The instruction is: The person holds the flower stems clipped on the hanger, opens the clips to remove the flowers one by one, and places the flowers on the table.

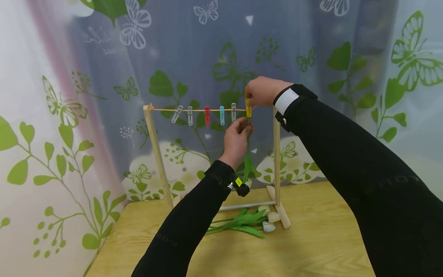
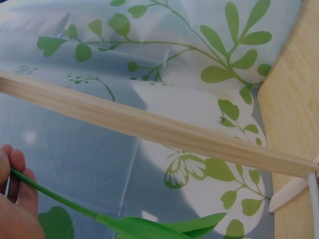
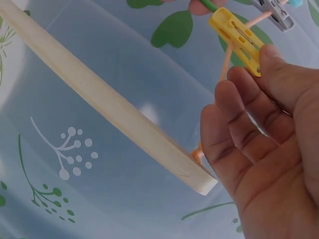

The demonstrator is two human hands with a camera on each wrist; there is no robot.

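Note:
In the head view my right hand (image 1: 264, 91) pinches the upper end of a yellow clothespin (image 1: 248, 110), which sits on the orange string (image 1: 159, 110). Its thumb and index finger meet at the peg in the right wrist view, where the green stem end touches the peg's other end. Just below, my left hand (image 1: 236, 139) holds the stem of an artificial tulip (image 2: 57, 195) between thumb and fingers. The tulip hangs head down, leaves (image 1: 247, 166) spread; its bloom is mostly hidden behind the left wrist camera.
Grey, red and blue clothespins (image 1: 207, 115) hang along the string, left of the yellow one. A wooden frame (image 1: 157, 154) carries the string. Several white tulips (image 1: 269, 227) lie on the wooden table (image 1: 311, 238) by its right foot. A printed curtain (image 1: 194, 50) hangs behind.

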